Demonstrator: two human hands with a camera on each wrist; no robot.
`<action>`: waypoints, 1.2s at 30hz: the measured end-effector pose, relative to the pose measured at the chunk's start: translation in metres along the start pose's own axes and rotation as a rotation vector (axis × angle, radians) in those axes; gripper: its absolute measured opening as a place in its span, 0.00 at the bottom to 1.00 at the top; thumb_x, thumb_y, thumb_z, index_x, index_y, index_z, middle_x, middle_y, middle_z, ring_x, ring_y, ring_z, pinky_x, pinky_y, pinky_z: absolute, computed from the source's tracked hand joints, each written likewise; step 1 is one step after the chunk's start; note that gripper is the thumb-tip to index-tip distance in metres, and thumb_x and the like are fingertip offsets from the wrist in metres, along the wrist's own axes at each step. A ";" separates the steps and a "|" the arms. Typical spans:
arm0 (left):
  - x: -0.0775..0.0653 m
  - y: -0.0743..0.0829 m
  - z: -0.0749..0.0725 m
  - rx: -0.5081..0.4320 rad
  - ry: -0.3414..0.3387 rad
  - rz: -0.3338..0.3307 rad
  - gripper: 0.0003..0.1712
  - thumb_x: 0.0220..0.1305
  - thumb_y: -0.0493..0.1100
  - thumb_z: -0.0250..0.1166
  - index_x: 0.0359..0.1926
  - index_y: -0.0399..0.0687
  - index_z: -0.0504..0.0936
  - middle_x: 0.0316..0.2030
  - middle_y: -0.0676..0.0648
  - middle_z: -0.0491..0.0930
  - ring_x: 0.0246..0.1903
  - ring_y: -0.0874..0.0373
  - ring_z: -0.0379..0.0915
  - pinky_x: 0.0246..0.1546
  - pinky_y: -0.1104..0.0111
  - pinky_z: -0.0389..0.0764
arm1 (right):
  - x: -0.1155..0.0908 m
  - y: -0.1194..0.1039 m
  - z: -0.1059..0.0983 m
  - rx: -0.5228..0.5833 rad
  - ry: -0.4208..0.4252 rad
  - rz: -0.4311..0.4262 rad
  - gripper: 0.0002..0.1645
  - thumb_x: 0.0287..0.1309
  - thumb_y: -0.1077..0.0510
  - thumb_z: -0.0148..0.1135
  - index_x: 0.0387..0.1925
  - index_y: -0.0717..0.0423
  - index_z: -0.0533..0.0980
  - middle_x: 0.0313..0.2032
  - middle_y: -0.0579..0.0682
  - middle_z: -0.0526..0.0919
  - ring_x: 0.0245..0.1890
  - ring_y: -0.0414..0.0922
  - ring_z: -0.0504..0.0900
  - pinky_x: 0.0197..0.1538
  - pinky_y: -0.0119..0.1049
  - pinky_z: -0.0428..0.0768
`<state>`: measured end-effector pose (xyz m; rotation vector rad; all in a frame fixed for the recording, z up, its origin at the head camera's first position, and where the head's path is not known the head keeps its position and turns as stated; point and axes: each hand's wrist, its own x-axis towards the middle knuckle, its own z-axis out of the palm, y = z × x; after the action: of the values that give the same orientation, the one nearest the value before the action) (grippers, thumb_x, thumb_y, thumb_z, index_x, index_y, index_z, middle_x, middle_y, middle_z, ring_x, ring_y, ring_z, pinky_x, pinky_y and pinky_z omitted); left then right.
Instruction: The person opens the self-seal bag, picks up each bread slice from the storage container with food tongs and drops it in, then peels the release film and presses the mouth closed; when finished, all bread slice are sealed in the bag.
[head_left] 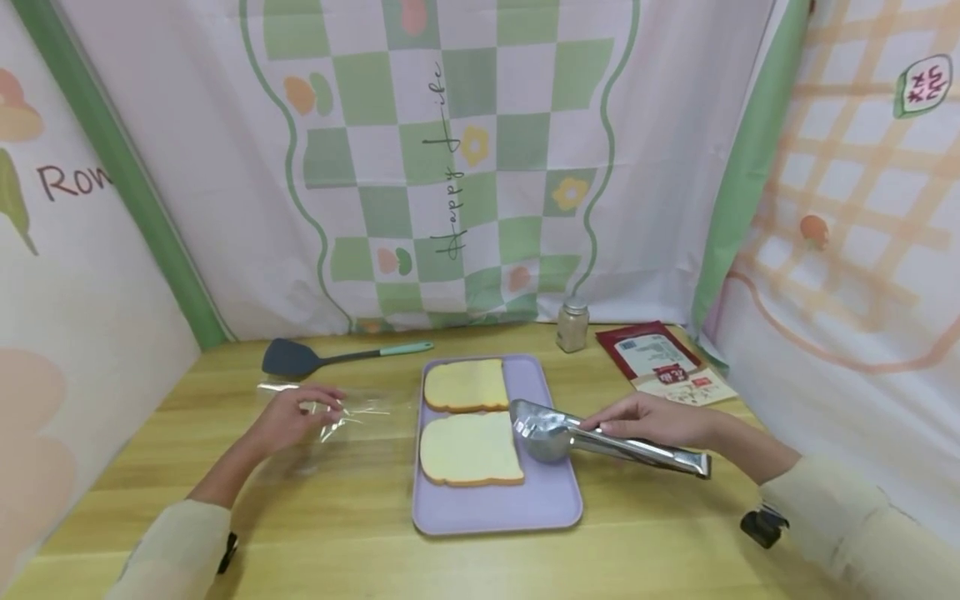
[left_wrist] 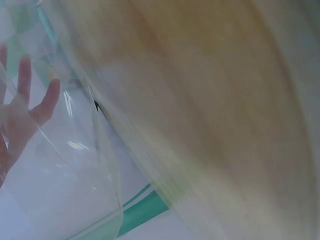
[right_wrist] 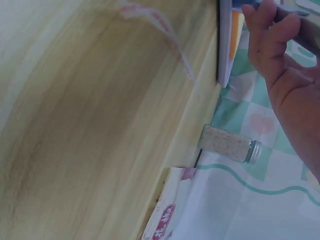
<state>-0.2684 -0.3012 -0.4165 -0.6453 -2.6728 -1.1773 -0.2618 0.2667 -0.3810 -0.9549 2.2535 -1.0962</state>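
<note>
Two slices of bread, the far one [head_left: 467, 384] and the near one [head_left: 472, 448], lie on a purple tray [head_left: 495, 510]. My right hand [head_left: 651, 419] grips metal food tongs [head_left: 626, 447] by the arms. The broad tong heads overlap the tray just right of the near slice. To the left of the tray, my left hand [head_left: 291, 418] is at a clear plastic bag [head_left: 367, 429], over the table. In the left wrist view its fingers [left_wrist: 24, 80] are spread apart, with the film [left_wrist: 75, 165] in front of part of the hand.
A dark spatula with a mint handle [head_left: 292, 358] lies behind the left hand. At the back right stand a small glass jar with a metal lid [head_left: 573, 327] and a red-and-cream packet [head_left: 663, 362]. Printed curtains [head_left: 525, 150] enclose the wooden table [head_left: 337, 542].
</note>
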 end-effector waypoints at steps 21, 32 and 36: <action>-0.002 0.004 -0.001 -0.020 0.000 -0.036 0.06 0.59 0.41 0.72 0.38 0.47 0.87 0.54 0.42 0.82 0.57 0.38 0.74 0.49 0.39 0.77 | 0.022 0.008 -0.011 0.187 -0.124 0.133 0.19 0.72 0.57 0.56 0.59 0.56 0.78 0.50 0.59 0.83 0.33 0.49 0.86 0.36 0.38 0.85; 0.000 0.003 -0.002 -0.007 -0.003 -0.034 0.07 0.60 0.44 0.72 0.38 0.48 0.88 0.54 0.44 0.82 0.56 0.39 0.75 0.50 0.39 0.77 | 0.035 0.013 -0.020 0.119 -0.152 0.201 0.19 0.71 0.54 0.58 0.58 0.55 0.79 0.46 0.56 0.84 0.32 0.46 0.85 0.35 0.36 0.84; -0.002 0.003 -0.002 -0.013 -0.001 -0.030 0.07 0.60 0.44 0.72 0.38 0.46 0.87 0.54 0.43 0.82 0.56 0.38 0.75 0.49 0.39 0.77 | 0.041 0.017 -0.021 0.136 -0.166 0.195 0.18 0.70 0.55 0.58 0.57 0.56 0.80 0.48 0.56 0.84 0.32 0.45 0.84 0.35 0.35 0.84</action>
<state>-0.2657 -0.3015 -0.4141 -0.6095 -2.6873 -1.2025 -0.3091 0.2538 -0.3865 -0.7264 2.0603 -1.0294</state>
